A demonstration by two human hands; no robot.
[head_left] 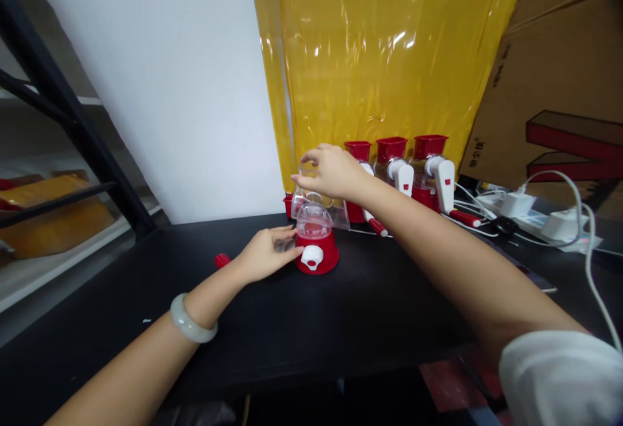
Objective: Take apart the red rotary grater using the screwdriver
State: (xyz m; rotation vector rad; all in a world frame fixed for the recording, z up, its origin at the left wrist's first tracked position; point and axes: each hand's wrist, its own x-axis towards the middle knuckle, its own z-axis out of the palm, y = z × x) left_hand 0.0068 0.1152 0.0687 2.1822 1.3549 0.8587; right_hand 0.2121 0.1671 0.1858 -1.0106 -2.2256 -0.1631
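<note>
Red base (327,260) stood upright on the black tabletop (370,322), white knob (312,257) on its near face, a clear housing (314,223) atop it. Clear piece (338,213) sat just above and behind the base, partly hidden by the housing, so couldn't tell if the two touched. R hand (333,169) was over the base; its fingers were curled round the clear piece's upper edge, apparently gripping it. L hand (267,250) was at the base's left flank, thumb by the knob, fingers partly bent; couldn't tell whether they gripped the base or only steadied it. A small clear round part (285,245) showed by those fingers, also unclear if held.

Step in hand, prob.: handling the clear piece w/ R while L kept the base steady. Next move seemed to call for a firm L brace on the base, plus careful R alignment of the clear piece w/ the housing, no tilt or forcing, esp. as see-through edges were hard to read.

Further out: red handle (222,260) lay left of the base, a red container (288,206) behind it to the left. Three red-and-white units (400,176) stood in a row beyond the base, to its right; white cables (586,244) + chargers (518,204) were farther right again. Yellow sheet (389,43) hung behind the base.
</note>
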